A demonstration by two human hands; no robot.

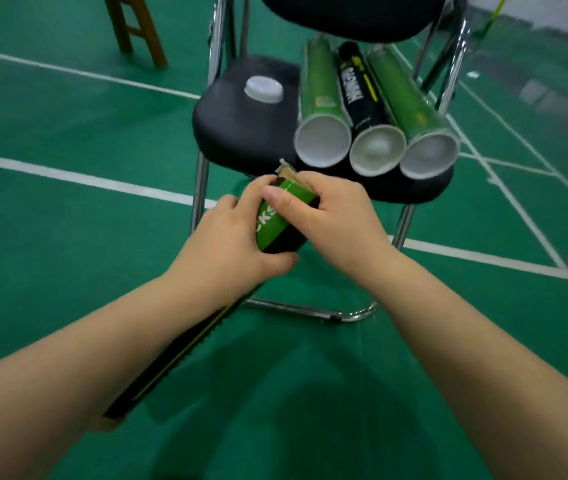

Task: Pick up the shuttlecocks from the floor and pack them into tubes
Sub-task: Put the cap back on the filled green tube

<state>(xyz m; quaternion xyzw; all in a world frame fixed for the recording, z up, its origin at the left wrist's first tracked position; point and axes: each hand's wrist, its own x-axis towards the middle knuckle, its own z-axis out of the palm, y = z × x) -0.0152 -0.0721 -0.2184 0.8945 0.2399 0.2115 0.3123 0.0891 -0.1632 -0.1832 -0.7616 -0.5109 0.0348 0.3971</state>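
Left hand [234, 244], right hand [334, 220] around tube [275, 220]

Black padded chair [241, 133] on a chrome frame, dead centre on the green court floor [68, 126]. White lines [85, 180] run under it. Wooden stool legs [137, 29] stand upper left, well apart.
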